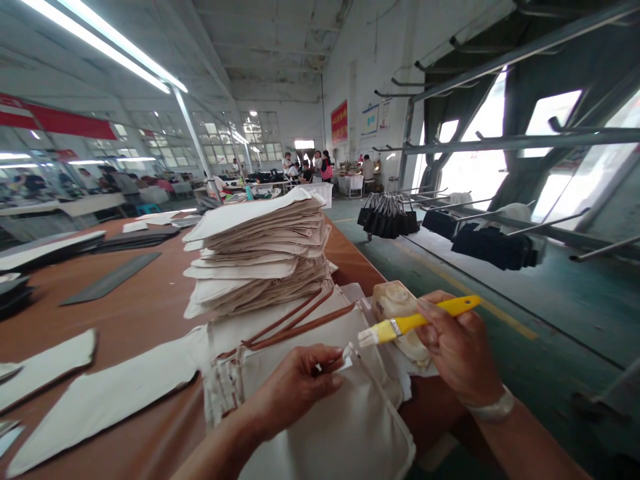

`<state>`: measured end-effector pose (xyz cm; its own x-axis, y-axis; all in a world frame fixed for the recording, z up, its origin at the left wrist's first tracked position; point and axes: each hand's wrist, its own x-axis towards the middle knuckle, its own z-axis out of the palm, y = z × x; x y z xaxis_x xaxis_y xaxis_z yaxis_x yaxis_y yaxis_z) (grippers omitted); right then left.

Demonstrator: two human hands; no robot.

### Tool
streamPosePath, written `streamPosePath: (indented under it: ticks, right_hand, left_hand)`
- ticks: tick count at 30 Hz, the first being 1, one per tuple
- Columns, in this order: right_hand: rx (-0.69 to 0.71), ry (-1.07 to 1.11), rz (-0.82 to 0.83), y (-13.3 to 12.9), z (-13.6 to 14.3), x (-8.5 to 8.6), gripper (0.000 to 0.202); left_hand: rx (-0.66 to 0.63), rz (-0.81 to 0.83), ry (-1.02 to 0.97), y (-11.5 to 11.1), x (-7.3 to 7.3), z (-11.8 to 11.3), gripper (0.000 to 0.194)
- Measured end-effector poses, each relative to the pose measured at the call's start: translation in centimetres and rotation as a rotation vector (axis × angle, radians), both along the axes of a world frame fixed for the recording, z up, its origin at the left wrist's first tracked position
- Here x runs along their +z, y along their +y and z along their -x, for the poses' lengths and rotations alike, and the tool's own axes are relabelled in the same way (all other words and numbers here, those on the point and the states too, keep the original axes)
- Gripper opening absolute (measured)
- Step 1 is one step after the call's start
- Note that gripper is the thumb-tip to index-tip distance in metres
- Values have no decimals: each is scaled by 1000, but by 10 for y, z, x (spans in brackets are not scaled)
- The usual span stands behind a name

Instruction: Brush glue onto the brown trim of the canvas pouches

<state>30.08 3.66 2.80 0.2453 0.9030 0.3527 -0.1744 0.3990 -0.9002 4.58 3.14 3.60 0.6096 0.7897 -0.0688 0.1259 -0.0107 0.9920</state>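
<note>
My left hand [306, 379] pinches a small white tab [347, 357] at the edge of a cream fabric panel [345, 420]. In my right hand [457, 343] is a yellow-handled paintbrush [420, 320], its pale bristles pointing left, just right of the tab. Behind the brush stands a stained, cut-open plastic container [393, 300] at the table's right edge. Brown trim strips [300, 325] cross the upper part of the fabric pieces. A tall stack of cream panels [260, 250] rises beyond them.
The brown table [150, 283] also carries cream pieces [115, 393] and dark grey pieces [113, 279] on the left. Right of it, a metal rack [520, 141] holds dark bags [493, 245]. Several people are at work in the background.
</note>
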Motion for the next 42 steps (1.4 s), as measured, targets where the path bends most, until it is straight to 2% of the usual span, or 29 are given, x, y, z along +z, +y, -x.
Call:
streamPosePath:
  ticks: [3, 6, 8, 10, 14, 16, 19, 22, 26, 31, 33, 35, 36, 37, 39, 40, 42]
  right_hand:
    - [136, 50, 19, -7, 5, -1, 28]
    - [110, -106, 37, -7, 7, -9, 31]
    - [24, -107, 26, -5, 3, -9, 32]
    - [-13, -17, 13, -4, -3, 0, 30]
    - [95, 172, 5, -13, -8, 28, 29]
    - [123, 162, -9, -20, -5, 36, 28]
    - [118, 15, -46, -29, -1, 34, 21]
    - [162, -270, -63, -39, -6, 29, 22]
    - [233, -613, -133, -51, -23, 35, 26]
    - [1, -545, -238, -58, -21, 37, 16]
    - [88, -615, -264, -61, -15, 32, 14]
    - [234, -706, -231, -63, -15, 28, 19]
    - [259, -720, -206, -63, -19, 28, 23]
    - [226, -711, -182, -62, -25, 28, 26]
    - [33, -693, -150, -57, -44, 29, 27]
    - [-94, -704, -141, -51, -55, 28, 26]
    - [-283, -782, -119, -36, -78, 20, 26]
  left_hand:
    - [1, -50, 29, -2, 1, 0, 31]
    - [46, -221, 143, -7, 0, 0, 29]
    - [141, -441, 295, -14, -3, 1, 25]
    - [224, -745, 444, -21, -6, 3, 22]
    - [247, -1391, 629, -34, -6, 6, 19]
    - [192, -1562, 670, -37, -1, 6, 20]
    - [128, -1675, 642, -37, 7, 5, 21]
    - [128, -1691, 618, -37, 10, 4, 25]
    - [147, -1674, 619, -38, 8, 4, 30]
    - [162, -1673, 583, -40, 6, 3, 29]
    - [158, -1651, 608, -39, 2, 5, 28]
    - [180, -1609, 646, -37, -4, 9, 24]
    - [209, -1583, 659, -35, -6, 12, 22]
    - [247, -1550, 661, -32, -6, 15, 19]
    - [323, -1456, 617, -24, 2, 17, 19]
    - [352, -1383, 578, -19, 11, 17, 19]
    - [396, -1188, 478, -8, 38, 14, 21]
